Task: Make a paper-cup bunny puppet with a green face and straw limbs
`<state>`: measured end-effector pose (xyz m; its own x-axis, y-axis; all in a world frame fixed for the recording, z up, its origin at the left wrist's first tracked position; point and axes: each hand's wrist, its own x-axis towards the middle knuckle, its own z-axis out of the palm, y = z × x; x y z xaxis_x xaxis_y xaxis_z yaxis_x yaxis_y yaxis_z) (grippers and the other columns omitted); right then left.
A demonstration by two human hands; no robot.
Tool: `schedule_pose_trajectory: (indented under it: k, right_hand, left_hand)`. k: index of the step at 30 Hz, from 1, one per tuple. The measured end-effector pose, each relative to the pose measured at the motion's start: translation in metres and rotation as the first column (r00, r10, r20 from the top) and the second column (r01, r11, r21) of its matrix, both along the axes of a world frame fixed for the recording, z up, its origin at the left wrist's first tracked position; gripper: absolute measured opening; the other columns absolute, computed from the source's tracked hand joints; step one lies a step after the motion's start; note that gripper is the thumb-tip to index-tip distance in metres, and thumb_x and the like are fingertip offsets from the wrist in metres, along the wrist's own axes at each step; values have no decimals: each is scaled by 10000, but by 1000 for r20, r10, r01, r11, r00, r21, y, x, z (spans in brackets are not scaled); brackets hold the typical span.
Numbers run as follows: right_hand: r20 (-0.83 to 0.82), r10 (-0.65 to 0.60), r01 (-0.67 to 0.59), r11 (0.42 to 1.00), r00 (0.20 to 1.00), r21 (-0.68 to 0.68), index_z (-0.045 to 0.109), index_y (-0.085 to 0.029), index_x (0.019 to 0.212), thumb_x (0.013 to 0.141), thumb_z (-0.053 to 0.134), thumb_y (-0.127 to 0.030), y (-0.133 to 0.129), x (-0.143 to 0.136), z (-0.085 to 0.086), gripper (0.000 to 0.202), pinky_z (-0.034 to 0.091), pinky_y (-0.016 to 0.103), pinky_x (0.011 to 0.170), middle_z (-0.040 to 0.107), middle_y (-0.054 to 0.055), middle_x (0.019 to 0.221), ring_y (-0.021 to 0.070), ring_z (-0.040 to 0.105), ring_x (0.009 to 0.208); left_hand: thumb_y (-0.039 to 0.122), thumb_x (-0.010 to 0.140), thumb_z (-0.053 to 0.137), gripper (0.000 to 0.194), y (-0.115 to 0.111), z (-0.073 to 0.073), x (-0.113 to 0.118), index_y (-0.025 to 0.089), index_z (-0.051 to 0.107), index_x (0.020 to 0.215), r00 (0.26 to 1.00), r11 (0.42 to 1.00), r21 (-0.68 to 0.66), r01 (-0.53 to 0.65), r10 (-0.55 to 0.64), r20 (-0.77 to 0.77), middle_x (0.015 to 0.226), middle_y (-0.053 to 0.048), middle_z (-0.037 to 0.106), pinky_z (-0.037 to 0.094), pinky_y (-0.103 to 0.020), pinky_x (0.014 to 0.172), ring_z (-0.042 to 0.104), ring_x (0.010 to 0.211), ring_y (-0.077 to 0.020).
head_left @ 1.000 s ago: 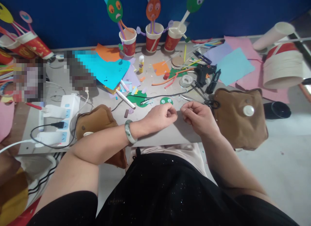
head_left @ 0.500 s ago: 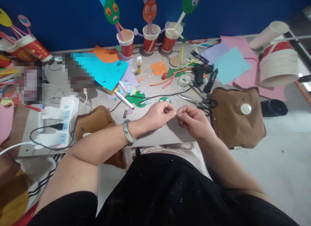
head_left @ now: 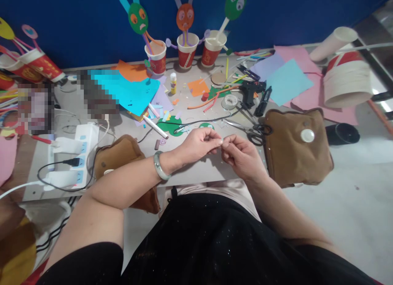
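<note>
My left hand (head_left: 201, 143) and my right hand (head_left: 242, 155) meet fingertip to fingertip above the front of the table. Both are closed in a pinch, thumb against forefinger. Whatever lies between the fingertips is too small to make out. Just behind my left hand is a green paper piece (head_left: 207, 125), partly hidden by it. A larger green paper shape (head_left: 170, 125) lies to the left with a pen on it. Scissors (head_left: 256, 134) rest beyond my right hand, beside a brown cloth bag (head_left: 297, 154).
Red paper cups (head_left: 186, 58) with paper figures stand along the blue wall. A glue stick (head_left: 173, 84), a tape roll (head_left: 229, 102), a black glue gun (head_left: 251, 92) and paper scraps cover the table. At left lie a power strip (head_left: 87, 154) and another brown bag (head_left: 115, 154).
The view has shifted slightly, so things on the table sit a little further left. My hands keep their pinch, with fingertips together; the right fingers have moved only slightly.
</note>
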<state>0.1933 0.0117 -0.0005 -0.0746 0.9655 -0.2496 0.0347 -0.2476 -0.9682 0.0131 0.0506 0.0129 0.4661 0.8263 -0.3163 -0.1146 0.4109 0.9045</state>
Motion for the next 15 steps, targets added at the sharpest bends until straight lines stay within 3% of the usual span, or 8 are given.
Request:
schedule_pose_trajectory:
  k: [2, 4, 6, 8, 9, 11, 15]
  right_hand:
    - [262, -20, -14, 992, 965, 127, 672, -229, 847, 876, 804, -639, 3, 17, 2, 431, 381, 268, 507, 624, -17, 604, 117, 474, 478]
    - [592, -173, -22, 951, 787, 307, 749, -215, 917, 910, 741, -530, 10, 40, 8, 315, 474, 316, 628, 726, 45, 747, 173, 616, 622]
    - [866, -261, -43, 951, 426, 307, 808, -198, 1038, 926, 684, -423, 18, 63, 15, 281, 510, 386, 756, 790, 107, 913, 261, 721, 821]
    - [988, -127, -20, 991, 89, 129, 827, -194, 1206, 973, 637, -405, 23, 78, 24, 367, 500, 446, 816, 800, 167, 1159, 368, 749, 1058]
    - [999, -31, -4, 1000, -18, 31, 817, -199, 1286, 1007, 607, -415, 25, 83, 28, 411, 493, 459, 820, 775, 185, 1256, 402, 736, 1141]
    - [985, 121, 4, 993, -123, -122, 780, -205, 1407, 1067, 539, -439, 25, 85, 33, 478, 487, 462, 815, 714, 208, 1360, 430, 702, 1242]
    - [978, 157, -1, 987, -138, -159, 745, -204, 1477, 1080, 534, -446, 25, 82, 29, 511, 494, 452, 845, 640, 218, 1373, 425, 662, 1302]
  left_hand:
    - [64, 947, 742, 162, 0, 2, 0, 144, 659, 833, 1000, 999, -37, 3, -2, 5, 640, 54, 648, 481, -187, 599, 624, 573, -52]
    - [68, 966, 726, 179, 0, 4, 1, 146, 653, 822, 1000, 998, -67, 0, 0, 8, 652, 50, 655, 491, -196, 605, 626, 576, -51]
    - [57, 960, 730, 194, 0, 6, 1, 149, 651, 808, 1000, 997, -76, -16, 17, 10, 655, 52, 654, 493, -200, 604, 623, 578, -50]
    - [36, 946, 734, 208, 0, 8, 0, 150, 654, 792, 999, 997, -68, -42, 43, 4, 642, 55, 645, 489, -200, 600, 619, 578, -51]
    - [28, 943, 733, 211, -1, 8, 0, 150, 659, 788, 998, 996, -65, -55, 55, 1, 640, 53, 644, 489, -199, 601, 619, 580, -51]
    - [25, 941, 732, 214, -1, 10, -1, 150, 667, 781, 997, 995, -66, -79, 79, -7, 639, 49, 645, 487, -201, 601, 611, 580, -52]
    - [32, 955, 716, 213, 2, 15, -2, 150, 669, 784, 988, 984, -89, -155, 154, -15, 661, 49, 655, 474, -208, 591, 580, 568, -45]
